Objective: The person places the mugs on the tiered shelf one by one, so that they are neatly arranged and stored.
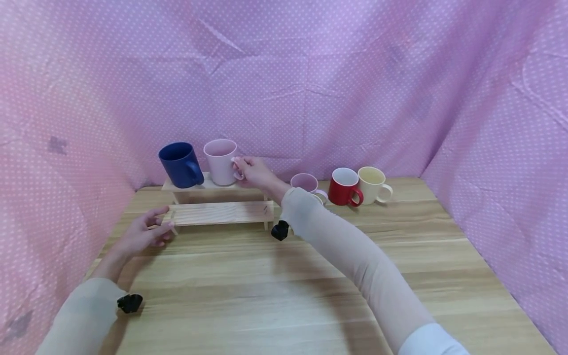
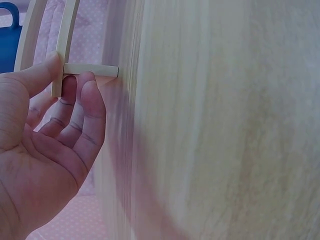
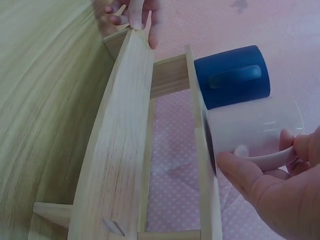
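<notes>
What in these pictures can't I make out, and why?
Head view: part of the handle of the pink mug, covered by the right hand.
Head view: lower body of the mauve mug, mostly behind the right sleeve.
Left wrist view: most of the blue mug, cut by the left edge.
Right wrist view: part of the left hand, cut by the top edge.

The stepped rack [image 1: 222, 213] is smooth, pale wood with visible grain; the tabletop [image 1: 248, 291] looks smooth and wood-grained. The pink mug [image 1: 220, 167] and blue mug [image 1: 177, 167] look smooth, softly glossy. The backdrop [image 1: 275, 79] is creased cloth.
</notes>
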Available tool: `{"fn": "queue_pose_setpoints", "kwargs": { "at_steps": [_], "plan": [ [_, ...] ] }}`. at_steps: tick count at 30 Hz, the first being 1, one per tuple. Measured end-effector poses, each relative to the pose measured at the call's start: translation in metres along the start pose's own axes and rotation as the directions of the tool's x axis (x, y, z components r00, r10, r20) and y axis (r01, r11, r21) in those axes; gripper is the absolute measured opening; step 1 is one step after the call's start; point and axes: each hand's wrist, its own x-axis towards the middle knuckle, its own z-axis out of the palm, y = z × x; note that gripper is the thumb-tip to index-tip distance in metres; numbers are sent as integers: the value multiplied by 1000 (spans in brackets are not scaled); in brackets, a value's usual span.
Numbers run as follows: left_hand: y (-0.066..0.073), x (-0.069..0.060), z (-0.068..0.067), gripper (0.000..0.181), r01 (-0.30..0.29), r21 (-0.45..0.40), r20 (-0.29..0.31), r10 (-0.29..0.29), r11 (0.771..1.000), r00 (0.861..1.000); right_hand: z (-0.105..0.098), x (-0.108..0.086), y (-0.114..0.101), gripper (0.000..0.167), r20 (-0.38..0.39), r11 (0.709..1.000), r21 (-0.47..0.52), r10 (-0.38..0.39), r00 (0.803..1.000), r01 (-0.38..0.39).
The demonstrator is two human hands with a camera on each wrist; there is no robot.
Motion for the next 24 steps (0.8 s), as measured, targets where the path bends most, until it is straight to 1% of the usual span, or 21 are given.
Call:
{"fn": "queue_pose_setpoints", "kwargs": {
  "at_steps": [2,7,10,14,18,24],
  "plan": [
    [0,0,1,75,-1,2,2,1,1000,1000,0,1,3,37,18,1000,-5,-4,1000,4],
    [1,0,1,75,6,9,-1,-6,1000,1000,-2,4,9,40,85,997,-71,-22,996,28],
    [3,0,0,76,12,19,-5,-12,1000,1000,-6,4,12,49,117,993,-111,-28,993,41],
    [6,0,-1,77,15,27,-2,-15,1000,1000,-10,2,14,62,151,993,-119,3,989,16],
    [6,1,-2,76,9,20,-2,-9,1000,1000,-12,0,12,65,162,991,-134,26,986,-5],
    [4,0,0,76,8,19,4,-8,1000,1000,-11,1,14,64,160,986,-165,37,986,-10]
  ]
}}
